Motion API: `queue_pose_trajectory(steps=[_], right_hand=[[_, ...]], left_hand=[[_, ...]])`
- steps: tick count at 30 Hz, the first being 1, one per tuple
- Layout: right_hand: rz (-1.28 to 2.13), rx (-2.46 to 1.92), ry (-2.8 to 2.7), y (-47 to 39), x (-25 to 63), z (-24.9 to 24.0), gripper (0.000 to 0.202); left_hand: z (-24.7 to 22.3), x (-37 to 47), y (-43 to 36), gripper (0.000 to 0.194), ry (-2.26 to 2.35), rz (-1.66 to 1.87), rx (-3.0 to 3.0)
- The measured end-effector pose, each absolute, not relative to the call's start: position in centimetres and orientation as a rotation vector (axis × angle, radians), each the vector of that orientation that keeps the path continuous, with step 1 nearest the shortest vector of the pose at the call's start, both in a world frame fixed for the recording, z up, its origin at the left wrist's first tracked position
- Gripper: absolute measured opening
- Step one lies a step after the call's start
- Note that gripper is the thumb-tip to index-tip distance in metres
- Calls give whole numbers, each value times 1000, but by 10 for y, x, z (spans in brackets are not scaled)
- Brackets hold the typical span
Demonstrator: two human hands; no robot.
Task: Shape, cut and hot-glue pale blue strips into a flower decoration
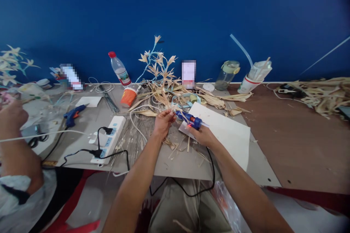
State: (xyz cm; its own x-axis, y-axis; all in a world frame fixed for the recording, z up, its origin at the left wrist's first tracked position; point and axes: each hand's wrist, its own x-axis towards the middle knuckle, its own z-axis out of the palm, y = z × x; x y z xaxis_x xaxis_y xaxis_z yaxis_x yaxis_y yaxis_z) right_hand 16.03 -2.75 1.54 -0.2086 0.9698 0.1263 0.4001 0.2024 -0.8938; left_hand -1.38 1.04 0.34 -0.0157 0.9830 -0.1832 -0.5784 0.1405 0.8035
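Note:
My right hand [201, 134] is wrapped round a blue glue gun [191, 119] with a small red light, its nozzle pointing left. Just left of the nozzle, my left hand [164, 120] pinches something pale and small; it is too small to name. Behind both hands lies a heap of dried husk strips [164, 96] on the table. Pale husk flowers [154, 69] on light blue stems rise from the heap. Under and beside the glue gun lies a white sheet [226, 131].
A power strip [111, 142], orange cup [128, 97] and plastic bottle [120, 70] are at left. Another person's arm [16, 149] is farther left, near a second glue gun [73, 115]. A jar [226, 76] and white cup [248, 84] stand back right. A black cable hangs off the front edge.

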Motion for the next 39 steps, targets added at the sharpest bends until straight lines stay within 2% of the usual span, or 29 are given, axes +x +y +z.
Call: queue_pose_trajectory(steps=[15, 24, 27, 34, 39], right_hand=[[988, -1303, -1760, -27, 163, 12, 33], [985, -1342, -1588, -27, 170, 20, 39], [843, -1361, -1634, -25, 173, 20, 38], [87, -1813, -1892, -32, 181, 24, 34], [4, -2111, -2001, -42, 197, 24, 39]], left_hand=[[5, -13, 9, 30, 874, 1366, 589], [2, -17, 11, 30, 819, 1364, 546], [2, -17, 12, 30, 821, 1345, 546], [3, -19, 11, 33, 821, 1340, 524], [1, -20, 10, 34, 803, 1355, 517]])
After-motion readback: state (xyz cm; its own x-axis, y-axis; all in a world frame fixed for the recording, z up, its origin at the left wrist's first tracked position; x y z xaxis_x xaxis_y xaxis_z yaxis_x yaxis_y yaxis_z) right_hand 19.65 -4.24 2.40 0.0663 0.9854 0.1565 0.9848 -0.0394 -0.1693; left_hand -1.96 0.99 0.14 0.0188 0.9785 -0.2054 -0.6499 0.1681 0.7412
